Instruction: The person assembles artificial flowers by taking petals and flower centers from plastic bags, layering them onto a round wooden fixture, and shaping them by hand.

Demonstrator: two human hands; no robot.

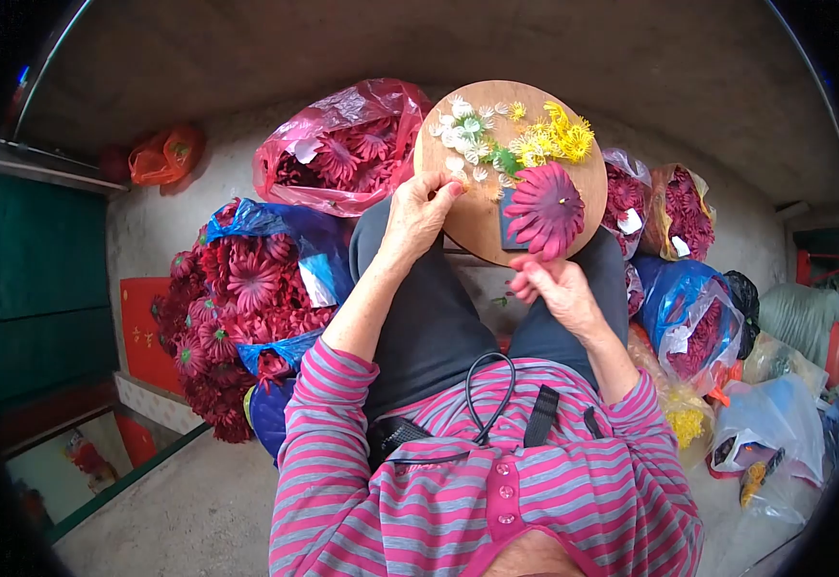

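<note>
A round wooden board (pixel 477 231) sits over my knees. My left hand (pixel 417 216) is at its left edge, thumb and forefinger pinched together; what they hold, if anything, is too small to name. Just below the board, my right hand (pixel 556 290) has its fingers curled in, and I cannot make out anything in them. It is close to the lower petals of a large dark-pink artificial flower (pixel 546 212). That flower lies partly over a dark flat block (pixel 513 231). White floral pieces (pixel 463 130) and yellow ones (pixel 568 137) are heaped on the board's far side, with green bits (pixel 504 160) between.
At the left, a blue bag (pixel 280 221) and a pink bag (pixel 381 106) overflow with dark-red flowers. More filled bags stand at the right, including a blue one (pixel 669 288) and a whitish one (pixel 775 418). An orange bag (pixel 164 159) lies near the wall.
</note>
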